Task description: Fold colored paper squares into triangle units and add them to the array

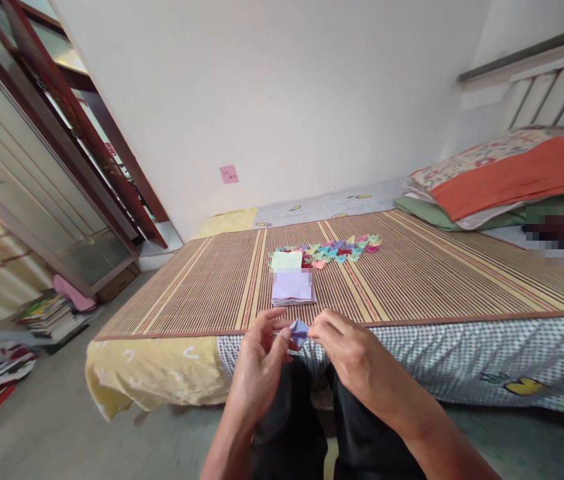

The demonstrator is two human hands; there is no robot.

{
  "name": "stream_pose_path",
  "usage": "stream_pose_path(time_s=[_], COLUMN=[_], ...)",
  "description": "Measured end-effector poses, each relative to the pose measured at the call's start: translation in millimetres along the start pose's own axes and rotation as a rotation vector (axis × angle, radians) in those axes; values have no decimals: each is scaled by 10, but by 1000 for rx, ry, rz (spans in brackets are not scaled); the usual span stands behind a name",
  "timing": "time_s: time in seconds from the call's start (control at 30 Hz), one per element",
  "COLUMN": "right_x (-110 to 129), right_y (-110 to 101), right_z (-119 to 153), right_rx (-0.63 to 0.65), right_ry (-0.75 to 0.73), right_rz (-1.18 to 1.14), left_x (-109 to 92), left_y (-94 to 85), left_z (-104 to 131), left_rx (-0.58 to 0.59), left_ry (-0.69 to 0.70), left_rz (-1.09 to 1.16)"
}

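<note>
Between my two hands, just above the near edge of the bed, is a small folded piece of purple paper (299, 333). My left hand (263, 349) is closed on its left side, thumb in front and fingers behind. The fingertips of my right hand (343, 337) pinch its right corner. Just beyond my hands lies a stack of square paper sheets (292, 287), lavender on top, with a pale green sheet (287, 260) behind it. Farther back, a cluster of small folded paper pieces (345, 249) in many colours spreads to the right.
A striped bamboo mat (202, 287) covers the bed, with patterned cloth (487, 367) hanging over its front edge. Pillows and folded bedding (517, 173) are piled at the right. A pink note (229, 175) sticks to the wall. Books (47, 317) stand on the left beside a door.
</note>
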State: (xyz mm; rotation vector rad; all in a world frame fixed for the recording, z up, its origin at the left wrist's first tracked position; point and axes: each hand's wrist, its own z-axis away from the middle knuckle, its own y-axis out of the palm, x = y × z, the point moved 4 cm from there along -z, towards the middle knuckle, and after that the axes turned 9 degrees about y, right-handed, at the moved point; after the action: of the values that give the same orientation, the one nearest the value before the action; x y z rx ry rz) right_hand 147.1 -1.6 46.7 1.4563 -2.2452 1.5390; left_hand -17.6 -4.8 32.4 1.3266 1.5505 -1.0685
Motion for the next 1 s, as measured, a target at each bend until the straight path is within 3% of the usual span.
stream_pose_path(time_s=[0.2,0.67,1.0], right_x=[31,71,77], right_y=[56,84,114], right_z=[3,6,-21], right_rx=[15,12,-26], right_ry=[-40,-64,-87], right_rz=[37,59,108], left_x=[82,122,156], left_y=[16,-36,31], left_z=[-1,19,23], left_rx=[-33,-125,-81], left_ry=[-43,-1,43], left_rz=[62,-87,-211])
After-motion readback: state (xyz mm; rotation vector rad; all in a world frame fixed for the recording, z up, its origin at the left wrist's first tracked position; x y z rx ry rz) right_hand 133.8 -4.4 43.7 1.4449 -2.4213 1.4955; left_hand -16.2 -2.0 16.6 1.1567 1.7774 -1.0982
